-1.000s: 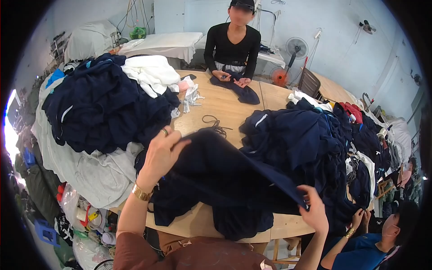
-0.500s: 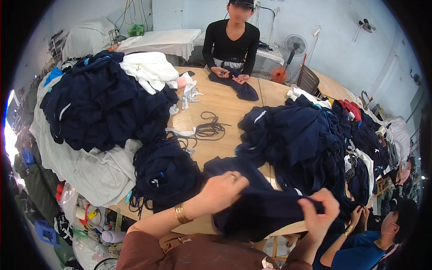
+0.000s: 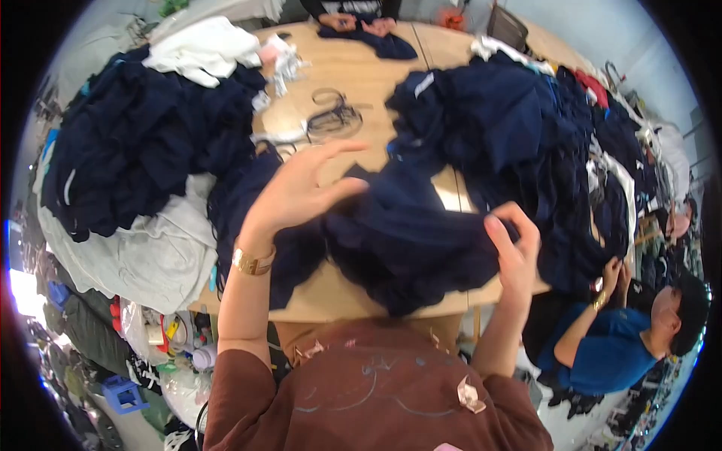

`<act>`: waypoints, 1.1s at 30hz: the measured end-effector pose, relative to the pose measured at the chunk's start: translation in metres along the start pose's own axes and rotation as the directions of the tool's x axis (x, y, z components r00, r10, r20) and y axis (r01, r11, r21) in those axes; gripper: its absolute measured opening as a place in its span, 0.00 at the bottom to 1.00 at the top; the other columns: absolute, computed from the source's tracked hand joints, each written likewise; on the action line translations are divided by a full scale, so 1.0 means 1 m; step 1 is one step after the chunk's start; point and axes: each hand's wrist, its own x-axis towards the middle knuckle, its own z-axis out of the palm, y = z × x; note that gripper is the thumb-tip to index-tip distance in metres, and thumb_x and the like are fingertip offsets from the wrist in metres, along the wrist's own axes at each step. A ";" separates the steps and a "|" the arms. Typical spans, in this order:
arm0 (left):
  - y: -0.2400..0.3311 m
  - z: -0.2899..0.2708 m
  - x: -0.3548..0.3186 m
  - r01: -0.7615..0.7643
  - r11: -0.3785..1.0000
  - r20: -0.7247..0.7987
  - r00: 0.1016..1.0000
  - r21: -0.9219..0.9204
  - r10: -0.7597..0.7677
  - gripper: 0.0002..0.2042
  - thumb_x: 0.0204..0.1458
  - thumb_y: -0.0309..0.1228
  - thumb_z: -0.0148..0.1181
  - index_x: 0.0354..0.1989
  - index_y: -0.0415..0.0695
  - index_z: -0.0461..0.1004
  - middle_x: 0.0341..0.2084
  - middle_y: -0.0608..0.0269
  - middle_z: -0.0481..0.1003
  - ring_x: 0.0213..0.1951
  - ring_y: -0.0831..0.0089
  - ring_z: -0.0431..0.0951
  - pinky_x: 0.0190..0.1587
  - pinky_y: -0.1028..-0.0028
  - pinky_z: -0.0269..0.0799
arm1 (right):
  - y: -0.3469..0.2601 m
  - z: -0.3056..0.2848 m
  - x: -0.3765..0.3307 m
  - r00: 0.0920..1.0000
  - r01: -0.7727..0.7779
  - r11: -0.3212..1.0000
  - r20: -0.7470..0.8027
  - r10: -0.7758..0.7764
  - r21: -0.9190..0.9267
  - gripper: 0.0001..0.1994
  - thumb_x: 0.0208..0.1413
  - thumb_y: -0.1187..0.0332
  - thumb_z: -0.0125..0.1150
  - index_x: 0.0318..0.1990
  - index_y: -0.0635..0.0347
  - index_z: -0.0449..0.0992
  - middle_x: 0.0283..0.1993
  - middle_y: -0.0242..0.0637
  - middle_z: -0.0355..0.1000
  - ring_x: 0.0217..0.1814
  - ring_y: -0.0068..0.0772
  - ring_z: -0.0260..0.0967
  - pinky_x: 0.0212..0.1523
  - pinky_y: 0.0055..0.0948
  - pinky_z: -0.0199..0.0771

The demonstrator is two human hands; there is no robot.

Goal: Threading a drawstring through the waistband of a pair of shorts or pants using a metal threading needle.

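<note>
A navy garment (image 3: 414,240) lies bunched on the wooden table in front of me. Over its left part, my left hand (image 3: 308,184) is open, thumb and fingers spread, with nothing in them; a gold bracelet circles that wrist. My right hand (image 3: 517,252) has its thumb and curled fingers closed at the garment's right edge, where the fabric stretches out. Left of the garment, partly behind my left forearm, sits a smaller dark pile (image 3: 297,259) of navy cloth. A loose bundle of dark cords (image 3: 335,120) lies beyond my left hand.
Large navy garment piles stand at left (image 3: 150,128) and right (image 3: 504,113), white cloth (image 3: 203,51) topping the left one. Grey fabric (image 3: 143,255) drapes at the left edge. Across the table a person's hands (image 3: 372,28) handle navy cloth; a blue-shirted person (image 3: 609,346) works at right.
My view has tipped downward. The left hand has gone from closed over the garment to spread and raised off it. The garment has sunk from being held up to lying bunched on the table.
</note>
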 end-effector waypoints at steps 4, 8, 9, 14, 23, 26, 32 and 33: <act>0.033 0.043 -0.004 -0.047 0.972 0.447 0.882 -0.231 0.149 0.17 0.44 0.35 0.66 0.38 0.36 0.75 0.30 0.58 0.77 0.33 0.73 0.76 0.38 0.75 0.69 | 0.014 0.007 -0.002 0.995 -0.100 0.957 0.030 0.095 0.272 0.07 0.52 0.71 0.59 0.26 0.62 0.69 0.23 0.21 0.62 0.28 0.11 0.56 0.30 0.13 0.54; 0.015 0.046 -0.011 0.080 0.948 0.553 0.826 -0.307 0.109 0.15 0.45 0.34 0.67 0.26 0.32 0.73 0.16 0.69 0.67 0.23 0.86 0.59 0.24 0.80 0.61 | 0.024 -0.012 -0.011 0.988 -0.152 0.933 0.072 0.135 0.328 0.07 0.53 0.70 0.60 0.27 0.63 0.71 0.24 0.22 0.65 0.28 0.10 0.58 0.31 0.12 0.55; 0.014 0.043 -0.011 0.139 0.947 0.612 0.788 -0.291 0.073 0.16 0.46 0.35 0.66 0.23 0.32 0.71 0.14 0.69 0.63 0.22 0.86 0.55 0.22 0.80 0.56 | 0.025 -0.013 -0.012 0.988 -0.156 0.941 0.058 0.145 0.300 0.08 0.53 0.69 0.60 0.27 0.63 0.71 0.24 0.22 0.65 0.28 0.10 0.58 0.31 0.11 0.55; 0.020 0.044 -0.016 0.030 0.972 0.534 0.839 -0.233 0.102 0.18 0.48 0.36 0.64 0.19 0.34 0.66 0.12 0.70 0.54 0.19 0.84 0.50 0.19 0.78 0.50 | 0.024 -0.006 -0.010 0.992 -0.046 0.991 0.120 0.030 0.126 0.08 0.54 0.68 0.58 0.28 0.63 0.70 0.24 0.23 0.64 0.29 0.11 0.58 0.32 0.13 0.56; 0.031 0.081 -0.030 0.132 0.932 0.369 0.930 -0.337 0.001 0.13 0.49 0.29 0.61 0.22 0.33 0.66 0.12 0.58 0.57 0.19 0.82 0.53 0.20 0.76 0.55 | 0.027 0.048 -0.008 0.883 0.150 0.988 0.444 -0.151 0.038 0.41 0.30 0.62 0.76 0.55 0.57 0.59 0.46 0.39 0.63 0.51 0.34 0.62 0.53 0.31 0.61; 0.018 0.081 -0.028 -0.128 0.962 0.177 0.969 -0.240 0.173 0.12 0.47 0.29 0.62 0.23 0.34 0.65 0.15 0.54 0.61 0.19 0.71 0.60 0.23 0.73 0.59 | 0.026 0.048 0.002 0.866 0.205 0.978 0.472 -0.163 -0.038 0.38 0.33 0.71 0.71 0.57 0.55 0.59 0.48 0.42 0.63 0.52 0.39 0.63 0.54 0.34 0.62; -0.024 -0.004 -0.018 -0.173 0.941 -0.162 0.960 0.291 0.227 0.10 0.45 0.25 0.62 0.26 0.36 0.66 0.20 0.51 0.63 0.23 0.56 0.64 0.27 0.69 0.62 | 0.044 -0.046 0.024 1.000 -0.001 0.802 0.003 0.003 -0.597 0.32 0.40 0.85 0.53 0.57 0.51 0.62 0.54 0.41 0.64 0.47 0.42 0.68 0.47 0.31 0.69; -0.030 -0.021 -0.020 -0.145 0.924 -0.221 0.947 0.353 0.233 0.09 0.45 0.25 0.62 0.26 0.36 0.66 0.20 0.51 0.62 0.23 0.56 0.64 0.27 0.69 0.61 | 0.052 -0.062 0.018 0.999 0.014 0.821 0.048 0.016 -0.571 0.32 0.40 0.85 0.53 0.58 0.52 0.62 0.55 0.41 0.63 0.49 0.42 0.67 0.48 0.31 0.68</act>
